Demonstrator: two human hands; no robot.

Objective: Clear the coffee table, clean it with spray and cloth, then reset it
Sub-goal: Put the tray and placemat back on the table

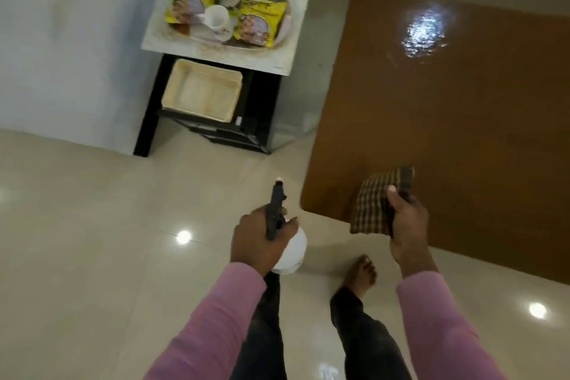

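I log left hand (262, 236) clasping spray bottle (291, 251) beside coffee table (462, 120), right hand (408, 227) gripping cloth (371, 210) over its edge — mist evenly, then wipe.

Open coffee table (447, 133) top ahead, wet patch (424, 31) far end, crowded side table (157, 34) left.

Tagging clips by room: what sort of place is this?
Probably a home living room: wooden coffee table, glossy tiled floor, side stand with a tray of cups and snack packets.
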